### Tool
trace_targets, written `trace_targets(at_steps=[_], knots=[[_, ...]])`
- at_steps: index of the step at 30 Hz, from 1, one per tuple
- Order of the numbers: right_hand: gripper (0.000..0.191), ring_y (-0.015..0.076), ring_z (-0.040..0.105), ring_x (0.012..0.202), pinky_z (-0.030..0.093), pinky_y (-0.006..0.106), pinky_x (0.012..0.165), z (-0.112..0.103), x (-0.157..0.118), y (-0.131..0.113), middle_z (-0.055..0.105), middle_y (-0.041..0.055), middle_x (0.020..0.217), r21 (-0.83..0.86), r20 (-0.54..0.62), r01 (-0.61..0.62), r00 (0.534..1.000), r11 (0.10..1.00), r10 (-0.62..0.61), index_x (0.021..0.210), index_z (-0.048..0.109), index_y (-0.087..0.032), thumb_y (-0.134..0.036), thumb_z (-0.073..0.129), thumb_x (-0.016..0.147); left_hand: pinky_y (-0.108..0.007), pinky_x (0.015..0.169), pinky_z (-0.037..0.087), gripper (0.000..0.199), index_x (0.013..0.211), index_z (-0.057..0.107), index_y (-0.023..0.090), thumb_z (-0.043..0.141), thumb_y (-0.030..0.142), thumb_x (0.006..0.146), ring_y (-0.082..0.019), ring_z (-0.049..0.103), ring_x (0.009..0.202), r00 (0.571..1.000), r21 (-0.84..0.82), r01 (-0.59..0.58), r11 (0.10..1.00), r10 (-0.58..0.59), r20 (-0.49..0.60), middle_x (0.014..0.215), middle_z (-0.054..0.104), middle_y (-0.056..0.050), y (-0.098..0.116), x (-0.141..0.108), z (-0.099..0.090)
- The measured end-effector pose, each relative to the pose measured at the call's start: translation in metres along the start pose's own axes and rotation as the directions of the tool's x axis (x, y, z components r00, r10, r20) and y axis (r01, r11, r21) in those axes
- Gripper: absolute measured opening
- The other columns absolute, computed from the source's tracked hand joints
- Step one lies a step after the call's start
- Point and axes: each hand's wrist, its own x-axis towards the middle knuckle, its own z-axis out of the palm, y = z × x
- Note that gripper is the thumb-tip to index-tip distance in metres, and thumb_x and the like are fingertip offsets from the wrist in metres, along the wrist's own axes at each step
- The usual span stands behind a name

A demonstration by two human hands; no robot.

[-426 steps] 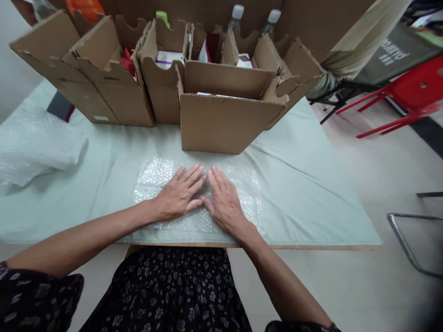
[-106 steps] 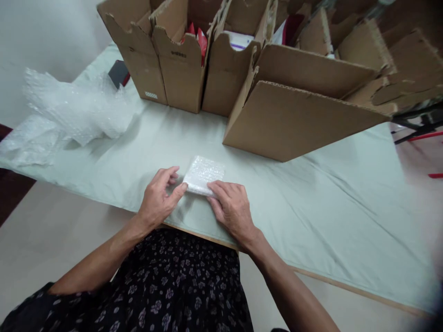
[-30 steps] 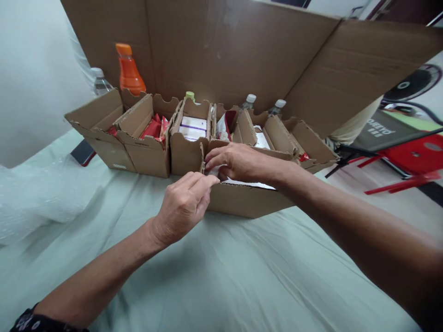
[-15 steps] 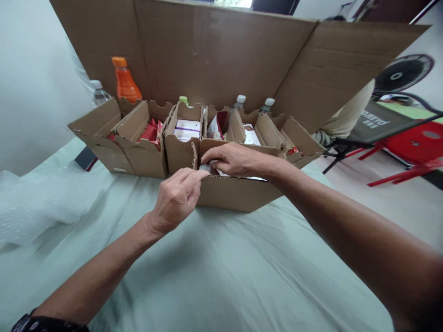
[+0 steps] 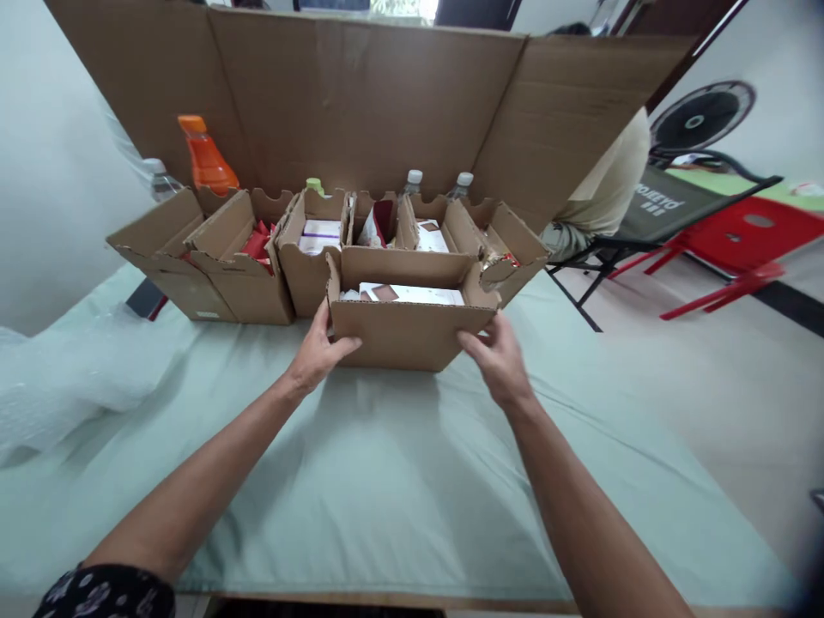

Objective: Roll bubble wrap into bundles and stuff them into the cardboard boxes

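Observation:
A small open cardboard box (image 5: 399,336) stands nearest to me on the green cloth (image 5: 386,481), with a white carton (image 5: 412,294) inside it. My left hand (image 5: 318,348) grips its left end, thumb on the front face. At the right end, my right hand (image 5: 499,356) holds it the same way, fingers behind the corner. Behind it is a row of open cardboard boxes holding red packets (image 5: 259,240), white packs (image 5: 320,236) and a dark red and white pouch (image 5: 378,225).
Behind the row rises a tall cardboard panel (image 5: 373,94), with an orange bottle (image 5: 209,159) and several clear bottles before it. Bubble wrap (image 5: 83,378) and a dark flat object (image 5: 145,299) lie left. A seated person's clothing (image 5: 608,184), chairs and a fan (image 5: 699,120) are at right.
Both hands have left the near box's inside left corner and now hold its two ends. The right hand moved right. The view has shifted, and the carton inside is now uncovered.

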Motion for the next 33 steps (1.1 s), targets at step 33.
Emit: trace_targets(at_steps=[33], knots=[[0.047, 0.0337, 0.067, 0.118, 0.048, 0.056, 0.110, 0.044, -0.137, -0.099, 0.076, 0.0115, 0.122, 0.112, 0.158, 0.002, 0.987, 0.994, -0.020, 0.121, 0.074, -0.022, -0.053, 0.077, 0.086, -0.054, 0.122, 0.041, 0.048, 0.131, 0.066, 0.018, 0.074, 0.028, 0.085, -0.033, 0.058, 0.136, 0.966, 0.076, 0.064, 0.995, -0.043, -0.254, 0.141, 0.067, -0.013, 0.080, -0.177, -0.033]])
